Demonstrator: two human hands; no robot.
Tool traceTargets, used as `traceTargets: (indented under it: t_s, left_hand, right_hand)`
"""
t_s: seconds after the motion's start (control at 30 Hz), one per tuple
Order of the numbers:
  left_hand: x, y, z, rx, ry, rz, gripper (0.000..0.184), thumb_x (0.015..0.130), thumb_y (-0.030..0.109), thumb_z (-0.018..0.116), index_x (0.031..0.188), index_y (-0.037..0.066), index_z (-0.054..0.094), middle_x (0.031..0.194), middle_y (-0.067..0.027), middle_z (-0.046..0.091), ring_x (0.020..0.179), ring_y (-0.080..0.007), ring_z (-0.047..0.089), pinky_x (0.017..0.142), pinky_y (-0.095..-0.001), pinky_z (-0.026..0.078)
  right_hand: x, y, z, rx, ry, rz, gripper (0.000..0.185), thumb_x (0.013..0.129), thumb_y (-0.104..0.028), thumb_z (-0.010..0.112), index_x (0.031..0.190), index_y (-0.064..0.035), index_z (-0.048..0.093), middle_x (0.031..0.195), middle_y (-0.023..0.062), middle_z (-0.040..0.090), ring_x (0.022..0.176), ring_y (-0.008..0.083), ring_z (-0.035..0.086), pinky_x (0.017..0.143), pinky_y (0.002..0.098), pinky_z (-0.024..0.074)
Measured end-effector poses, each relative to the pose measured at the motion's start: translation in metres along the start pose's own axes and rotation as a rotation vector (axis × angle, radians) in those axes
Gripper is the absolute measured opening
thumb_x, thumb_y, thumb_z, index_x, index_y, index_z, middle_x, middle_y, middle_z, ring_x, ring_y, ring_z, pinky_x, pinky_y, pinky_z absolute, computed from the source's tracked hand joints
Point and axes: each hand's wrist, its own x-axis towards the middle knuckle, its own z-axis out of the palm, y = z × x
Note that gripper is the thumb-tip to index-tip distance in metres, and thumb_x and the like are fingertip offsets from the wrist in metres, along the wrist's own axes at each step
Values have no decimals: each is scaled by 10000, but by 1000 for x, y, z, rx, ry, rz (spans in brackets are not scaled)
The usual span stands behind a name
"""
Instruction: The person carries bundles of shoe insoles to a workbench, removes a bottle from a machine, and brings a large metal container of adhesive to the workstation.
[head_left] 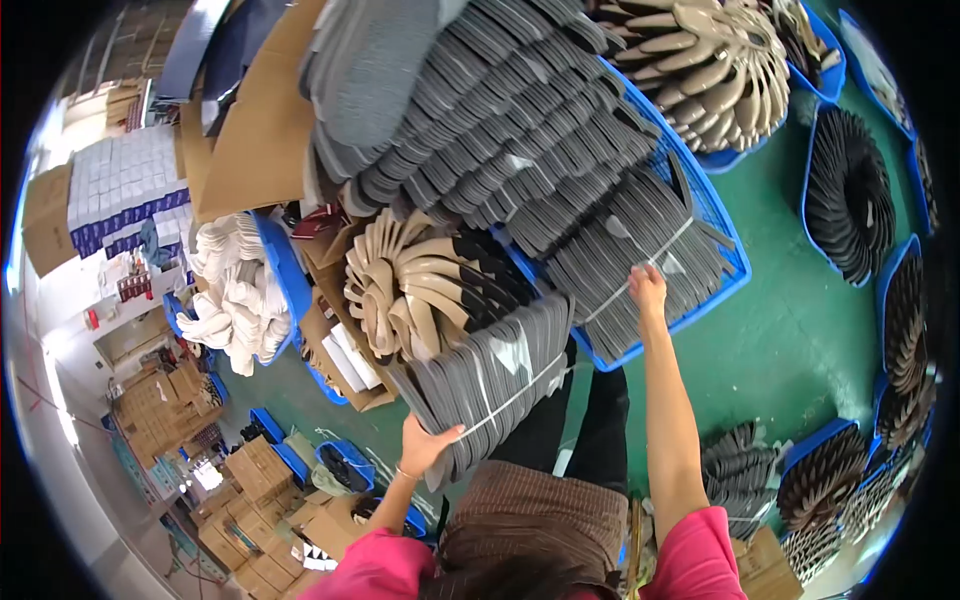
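**Strapped bundle of grey soles in the left grip**

The person's left grip is closed on the near end of the bundle, thumb laid over its edge. The bundle is held in front of the person's dark trousers, just beside a blue basket; whether the two touch cannot be told. It is made of many thin, flat soles packed face to face, so their edges make a ribbed, slightly uneven block in mid and dark grey. A white strap runs along it, and a pale, shiny patch shows on its upper side.

The right grip is pinched on a white band around a second bundle, which lies in the basket. This one has the same grey ribbing. Beyond it, more grey soles are stacked in long, close rows. Glossy beige pieces fan out in a cardboard box nearby, with black ones beside them.
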Motion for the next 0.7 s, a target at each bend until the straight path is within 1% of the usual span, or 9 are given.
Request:
traceTargets:
  t_s: [0.07, 0.1, 0.2, 0.3, 0.4, 0.5, 0.53, 0.63, 0.7]
  left_hand:
    - [-6, 6, 2, 225, 88, 136, 684, 587, 260, 857, 1088, -78, 538, 999, -210, 652, 917, -318, 646, 809, -375, 496]
    - [-9, 5, 3, 300, 112, 143, 717, 566, 307, 859, 1087, -65, 537, 986, -240, 641, 923, -374, 633, 802, -401, 491]
    - [-15, 28, 11, 373, 170, 174, 729, 561, 324, 856, 1095, -55, 536, 985, -238, 641, 928, -399, 621, 802, -421, 489]
    - [-11, 23, 15, 323, 172, 157, 757, 559, 343, 854, 1112, -55, 523, 977, -239, 644, 921, -407, 621, 801, -435, 491]
    - [-10, 13, 14, 305, 152, 119, 787, 559, 353, 858, 1132, -60, 510, 993, -245, 637, 935, -404, 617, 812, -429, 488]
    - [-13, 14, 9, 273, 117, 78, 812, 549, 345, 872, 1137, -74, 500, 1018, -250, 626, 961, -397, 612, 829, -412, 484]
    - [-13, 13, 10, 280, 126, 89, 813, 547, 348, 870, 1134, -76, 500, 1011, -250, 628, 952, -401, 613, 822, -416, 486]
    - [-14, 12, 9, 297, 131, 99, 812, 546, 370, 862, 1122, -77, 503, 985, -257, 632, 923, -417, 612, 796, -431, 491]
    - [-11, 6, 8, 298, 116, 89, 808, 551, 398, 851, 1109, -76, 509, 961, -267, 635, 901, -434, 608, 771, -448, 494]
  right_hand:
    - [4, -2, 21, -77, 107, 45, 591, 760, -205, 670, 1270, 22, 473, 1008, 133, 653, 934, 208, 610, 823, 305, 460]
    - [8, 6, 27, -104, 194, 27, 564, 717, -183, 679, 1210, 16, 491, 1014, 151, 637, 947, 230, 604, 842, 320, 453]
    - [10, 15, 33, -236, 286, -68, 578, 723, -178, 684, 1232, 9, 484, 938, 92, 632, 811, 166, 607, 749, 303, 466]
    - [18, 34, 36, -38, 216, 74, 571, 703, -189, 690, 1210, 0, 508, 932, 95, 632, 826, 192, 604, 763, 319, 471]
    - [8, 29, 40, -228, 287, -8, 441, 709, -164, 683, 1104, -7, 565, 986, 141, 624, 933, 244, 597, 856, 336, 456]
    - [-41, -34, 53, -115, 199, -250, 359, 768, -142, 665, 1090, -3, 585, 1018, 126, 621, 951, 209, 589, 866, 315, 455]
    - [-56, -53, 62, 148, 55, -338, 321, 834, -128, 633, 1121, 1, 574, 1055, 112, 616, 984, 185, 579, 888, 302, 446]
    - [-166, -206, 90, 362, -270, -502, 374, 931, -216, 557, 1196, 45, 517, 1101, 132, 587, 1071, 212, 571, 990, 334, 427]
    - [-197, -268, 111, 469, -410, -545, 438, 951, -253, 519, 1256, 58, 471, 1163, 169, 572, 1109, 237, 555, 1006, 354, 407]
